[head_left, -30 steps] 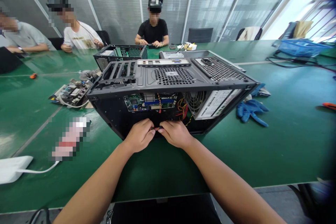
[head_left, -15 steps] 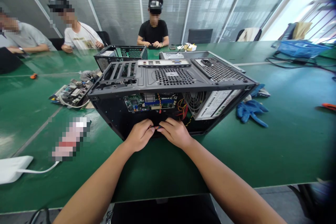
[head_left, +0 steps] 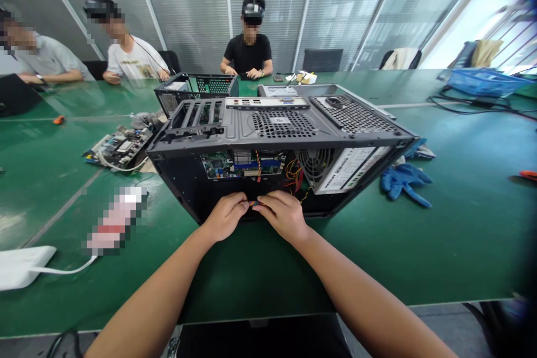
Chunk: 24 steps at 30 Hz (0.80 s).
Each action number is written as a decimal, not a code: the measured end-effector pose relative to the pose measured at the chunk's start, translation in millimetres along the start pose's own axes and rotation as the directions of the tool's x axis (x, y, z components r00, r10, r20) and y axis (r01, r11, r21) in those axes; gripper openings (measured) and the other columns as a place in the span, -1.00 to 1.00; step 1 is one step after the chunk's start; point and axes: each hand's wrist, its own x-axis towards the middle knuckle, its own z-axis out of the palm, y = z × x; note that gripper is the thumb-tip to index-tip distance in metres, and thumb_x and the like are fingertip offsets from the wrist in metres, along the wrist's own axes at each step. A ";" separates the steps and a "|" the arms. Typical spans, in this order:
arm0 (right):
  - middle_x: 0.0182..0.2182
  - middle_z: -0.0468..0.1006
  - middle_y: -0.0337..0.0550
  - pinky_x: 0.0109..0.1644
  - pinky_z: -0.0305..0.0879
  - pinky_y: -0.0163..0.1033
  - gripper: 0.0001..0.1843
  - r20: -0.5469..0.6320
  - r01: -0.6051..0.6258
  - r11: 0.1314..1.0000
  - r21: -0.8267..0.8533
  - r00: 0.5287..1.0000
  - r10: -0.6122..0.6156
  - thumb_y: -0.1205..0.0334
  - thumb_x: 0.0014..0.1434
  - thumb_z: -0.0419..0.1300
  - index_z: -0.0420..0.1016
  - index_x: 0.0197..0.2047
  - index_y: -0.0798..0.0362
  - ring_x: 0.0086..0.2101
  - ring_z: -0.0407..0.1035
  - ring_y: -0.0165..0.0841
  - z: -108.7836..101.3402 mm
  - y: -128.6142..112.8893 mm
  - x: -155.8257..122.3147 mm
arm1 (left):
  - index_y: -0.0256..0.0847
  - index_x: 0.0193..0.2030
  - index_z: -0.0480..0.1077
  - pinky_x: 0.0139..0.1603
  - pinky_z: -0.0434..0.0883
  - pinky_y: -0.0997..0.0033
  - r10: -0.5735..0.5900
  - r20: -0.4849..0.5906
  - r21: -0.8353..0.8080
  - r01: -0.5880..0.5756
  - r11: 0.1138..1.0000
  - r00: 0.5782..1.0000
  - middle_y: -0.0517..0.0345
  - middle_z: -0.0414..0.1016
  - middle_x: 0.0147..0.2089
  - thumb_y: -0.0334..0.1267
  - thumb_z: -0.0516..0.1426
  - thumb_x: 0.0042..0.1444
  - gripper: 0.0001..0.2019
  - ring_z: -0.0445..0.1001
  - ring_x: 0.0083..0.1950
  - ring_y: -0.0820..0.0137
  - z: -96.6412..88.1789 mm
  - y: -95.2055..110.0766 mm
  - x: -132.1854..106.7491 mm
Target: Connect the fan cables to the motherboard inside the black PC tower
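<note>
An open black computer case [head_left: 277, 128] lies on its side on the green table [head_left: 440, 235], its open face toward me. Inside I see a green motherboard [head_left: 218, 164], coloured wires [head_left: 291, 174] and a power supply with a fan [head_left: 335, 162]. My left hand [head_left: 224, 215] and my right hand [head_left: 283, 213] meet at the case's lower front edge. Both are closed in a pinch on a small cable connector [head_left: 254, 202] with red and blue showing between the fingertips.
A loose circuit board [head_left: 119, 148] lies to the left, with a second black case frame [head_left: 195, 89] behind it. Blue gloves [head_left: 405, 179] lie to the right. A white device with a cable [head_left: 23, 265] sits near left. Three people sit at the far side.
The view has shifted slightly, so the case sits a little lower and to the right. Both hands stay pinched together at the same spot on the case.
</note>
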 end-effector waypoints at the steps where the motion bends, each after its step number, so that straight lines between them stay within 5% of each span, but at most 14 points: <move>1: -0.35 0.60 -0.09 -0.22 0.40 -0.22 -0.83 -0.001 0.005 1.000 -0.013 1.000 -0.005 0.20 0.25 0.21 0.59 -0.16 0.07 -0.34 0.46 -0.35 0.1 -0.7 0.2 | -0.18 -0.48 0.15 -0.35 0.12 0.37 -0.015 -0.005 -0.019 0.015 1.000 1.000 0.24 0.17 -0.47 -0.18 -0.08 0.23 -0.74 0.18 -0.39 0.42 -0.2 0.6 0.3; 8: -0.21 0.57 0.01 -0.14 0.32 -0.10 -0.72 0.041 -0.001 0.994 -0.112 0.999 0.005 0.35 0.33 0.03 0.53 -0.03 0.09 -0.22 0.41 -0.25 2.1 -12.1 2.6 | -0.18 -0.50 0.11 -0.41 0.11 0.40 -0.100 -0.001 -0.239 0.097 0.966 0.995 0.27 0.09 -0.51 -0.16 -0.07 0.18 -0.74 0.11 -0.43 0.45 1.4 -3.1 0.4; 14: -0.37 0.52 -0.03 -0.24 0.16 -0.12 -0.69 0.129 0.118 0.947 -0.299 0.988 -0.083 0.09 0.31 0.11 0.55 -0.08 0.13 -0.35 0.28 -0.25 2.4 -8.5 3.5 | -0.17 -0.49 0.11 -0.43 0.09 0.41 -0.164 0.079 -0.361 0.182 0.915 0.983 0.29 0.04 -0.52 -0.14 -0.05 0.16 -0.76 0.07 -0.46 0.47 6.1 -5.0 0.3; 24: -0.56 0.41 -0.19 -0.35 0.03 -0.21 -0.54 0.286 0.123 0.955 -0.269 0.957 -0.043 0.02 0.38 -0.02 0.47 -0.43 0.07 -0.51 0.23 -0.41 1.7 2.8 1.3 | -0.19 -0.43 0.20 -0.34 0.17 0.36 0.100 -0.003 0.101 -0.099 0.990 0.995 0.21 0.22 -0.43 -0.19 -0.08 0.26 -0.75 0.23 -0.39 0.41 -0.2 3.4 -3.9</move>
